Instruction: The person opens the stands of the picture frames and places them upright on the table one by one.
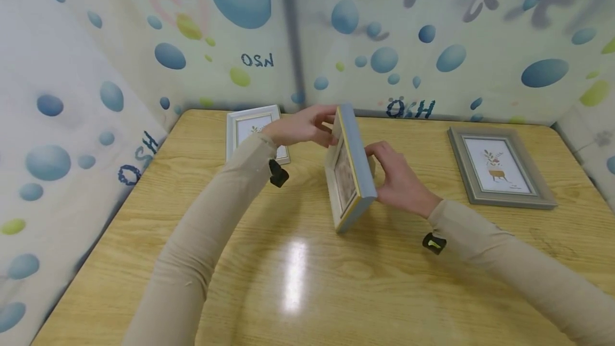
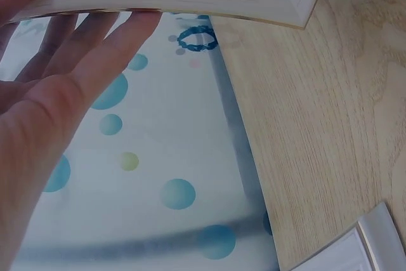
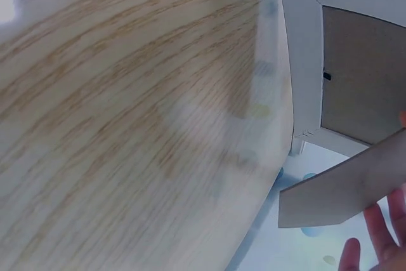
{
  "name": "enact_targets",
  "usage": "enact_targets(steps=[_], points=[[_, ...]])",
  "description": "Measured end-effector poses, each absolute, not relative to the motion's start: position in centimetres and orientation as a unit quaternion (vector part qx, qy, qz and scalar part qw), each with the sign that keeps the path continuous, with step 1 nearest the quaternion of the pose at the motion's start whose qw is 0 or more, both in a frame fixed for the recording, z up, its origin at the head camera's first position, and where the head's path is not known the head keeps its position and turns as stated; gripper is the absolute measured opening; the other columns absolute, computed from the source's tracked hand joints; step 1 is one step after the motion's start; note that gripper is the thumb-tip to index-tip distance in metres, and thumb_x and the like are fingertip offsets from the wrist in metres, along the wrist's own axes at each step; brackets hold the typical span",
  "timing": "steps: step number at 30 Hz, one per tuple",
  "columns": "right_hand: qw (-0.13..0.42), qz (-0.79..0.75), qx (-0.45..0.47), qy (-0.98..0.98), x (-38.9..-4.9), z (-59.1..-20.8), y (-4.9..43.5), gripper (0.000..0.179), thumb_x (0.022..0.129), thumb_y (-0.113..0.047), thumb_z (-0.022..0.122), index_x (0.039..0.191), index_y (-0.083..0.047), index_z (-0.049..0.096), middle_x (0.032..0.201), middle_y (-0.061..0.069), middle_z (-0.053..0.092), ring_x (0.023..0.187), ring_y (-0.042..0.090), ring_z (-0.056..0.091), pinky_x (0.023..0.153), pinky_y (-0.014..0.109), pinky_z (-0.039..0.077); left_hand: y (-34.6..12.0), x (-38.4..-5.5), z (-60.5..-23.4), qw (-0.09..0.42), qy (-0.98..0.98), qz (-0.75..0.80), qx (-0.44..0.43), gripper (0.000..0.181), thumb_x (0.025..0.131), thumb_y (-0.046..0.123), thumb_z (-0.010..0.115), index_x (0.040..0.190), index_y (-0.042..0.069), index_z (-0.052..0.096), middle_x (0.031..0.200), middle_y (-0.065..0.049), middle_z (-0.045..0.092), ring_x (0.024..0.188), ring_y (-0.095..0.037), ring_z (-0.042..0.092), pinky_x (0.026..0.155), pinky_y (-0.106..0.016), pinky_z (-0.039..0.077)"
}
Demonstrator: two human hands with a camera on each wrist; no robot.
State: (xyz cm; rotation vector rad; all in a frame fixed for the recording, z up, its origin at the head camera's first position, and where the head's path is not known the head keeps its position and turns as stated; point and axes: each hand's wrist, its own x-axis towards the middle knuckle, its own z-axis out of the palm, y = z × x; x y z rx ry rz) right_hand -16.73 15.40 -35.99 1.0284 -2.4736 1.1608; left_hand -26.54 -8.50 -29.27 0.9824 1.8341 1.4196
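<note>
A picture frame with a blue-grey outer side and a cream front stands tilted on edge near the middle of the table. My left hand grips its upper left part, the thumb on the front and the fingers at the edge. Behind the frame, my right hand holds the easel stand, which sticks out from the brown backing board. In the right wrist view some fingers lie along the stand's lower side. The picture inside shows only at a steep slant.
A white picture frame lies at the back left, partly covered by the left hand and sleeve. To the right lies a grey-brown frame with a plant print. A patterned cloth wall borders the wooden table at the back.
</note>
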Motion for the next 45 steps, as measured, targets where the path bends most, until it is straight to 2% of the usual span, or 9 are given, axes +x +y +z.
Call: enact_targets(steps=[6, 10, 15, 19, 25, 29, 33, 36, 45], points=[[0.101, 0.423, 0.354, -0.828, -16.7, -36.1, 15.9, 0.060, 0.073, -0.006, 0.082, 0.125, -0.004, 0.051, 0.117, 0.013, 0.052, 0.107, 0.026, 0.047, 0.088, 0.051, 0.036, -8.7, -26.4, -29.3, 0.290, 0.701, 0.539, 0.366, 0.049, 0.085, -0.005, 0.059, 0.132, 0.003, 0.047, 0.123, -0.017, 0.054, 0.110, -0.035, 0.059, 0.088, -0.046, 0.051], [0.085, 0.449, 0.313, -0.832, -16.3, -36.0, 16.4, 0.059, 0.076, 0.002, 0.077, 0.128, 0.000, 0.048, 0.119, 0.016, 0.049, 0.107, 0.027, 0.046, 0.090, 0.050, 0.039, -9.0, -26.4, -29.2, 0.269, 0.710, 0.552, 0.345, 0.055, 0.086, -0.007, 0.058, 0.138, 0.004, 0.044, 0.128, -0.017, 0.053, 0.112, -0.035, 0.057, 0.088, -0.046, 0.051], [0.068, 0.452, 0.251, -0.853, -15.9, -36.0, 17.2, 0.061, 0.079, -0.001, 0.077, 0.130, -0.001, 0.046, 0.124, 0.016, 0.048, 0.112, 0.031, 0.047, 0.092, 0.055, 0.038, -9.9, -26.5, -29.3, 0.237, 0.735, 0.560, 0.299, 0.061, 0.088, -0.005, 0.057, 0.144, 0.011, 0.040, 0.129, -0.015, 0.054, 0.113, -0.030, 0.056, 0.083, -0.046, 0.053], [0.080, 0.451, 0.227, -0.859, -16.1, -36.6, 18.2, 0.052, 0.084, -0.001, 0.072, 0.130, -0.002, 0.048, 0.121, 0.014, 0.051, 0.109, 0.030, 0.048, 0.087, 0.055, 0.038, -10.5, -26.5, -29.3, 0.219, 0.750, 0.562, 0.272, 0.069, 0.087, -0.004, 0.058, 0.149, 0.016, 0.035, 0.127, -0.016, 0.056, 0.110, -0.031, 0.058, 0.078, -0.046, 0.055], [0.078, 0.453, 0.181, -0.869, -16.5, -37.2, 19.7, 0.035, 0.088, -0.004, 0.067, 0.118, 0.003, 0.051, 0.115, 0.018, 0.055, 0.104, 0.032, 0.053, 0.084, 0.049, 0.041, -10.8, -26.8, -29.5, 0.194, 0.756, 0.578, 0.238, 0.078, 0.086, -0.002, 0.059, 0.154, 0.021, 0.027, 0.127, -0.020, 0.054, 0.107, -0.034, 0.060, 0.075, -0.045, 0.056], [0.069, 0.443, 0.159, -0.880, -16.5, -37.4, 20.6, 0.030, 0.090, -0.006, 0.065, 0.115, 0.003, 0.052, 0.113, 0.021, 0.056, 0.102, 0.033, 0.056, 0.082, 0.045, 0.042, -10.9, -27.0, -29.7, 0.172, 0.768, 0.583, 0.202, 0.070, 0.087, -0.001, 0.060, 0.149, 0.017, 0.034, 0.121, -0.021, 0.053, 0.102, -0.034, 0.060, 0.075, -0.048, 0.056], [0.058, 0.436, 0.150, -0.886, -16.3, -37.7, 21.3, 0.024, 0.091, -0.006, 0.064, 0.111, 0.003, 0.054, 0.110, 0.020, 0.057, 0.099, 0.032, 0.057, 0.080, 0.039, 0.042, -10.6, -27.4, -30.1, 0.147, 0.773, 0.593, 0.170, 0.051, 0.088, -0.001, 0.060, 0.135, 0.011, 0.045, 0.112, -0.022, 0.056, 0.098, -0.033, 0.060, 0.073, -0.050, 0.056], [0.052, 0.432, 0.149, -0.888, -16.1, -38.0, 21.5, 0.020, 0.091, -0.006, 0.063, 0.108, 0.002, 0.056, 0.108, 0.017, 0.058, 0.097, 0.031, 0.058, 0.077, 0.037, 0.043, -10.2, -27.8, -30.5, 0.128, 0.780, 0.594, 0.149, 0.039, 0.088, -0.002, 0.061, 0.123, 0.007, 0.046, 0.108, -0.023, 0.057, 0.093, -0.034, 0.061, 0.072, -0.049, 0.056], [0.042, 0.414, 0.149, -0.897, -15.6, -38.2, 22.1, 0.014, 0.091, -0.002, 0.063, 0.104, 0.003, 0.059, 0.105, 0.017, 0.059, 0.096, 0.034, 0.059, 0.077, 0.038, 0.046, -9.3, -29.3, -31.4, 0.067, 0.805, 0.580, 0.104, 0.032, 0.089, -0.001, 0.062, 0.115, 0.008, 0.045, 0.106, -0.021, 0.059, 0.089, -0.031, 0.061, 0.072, -0.048, 0.056]])
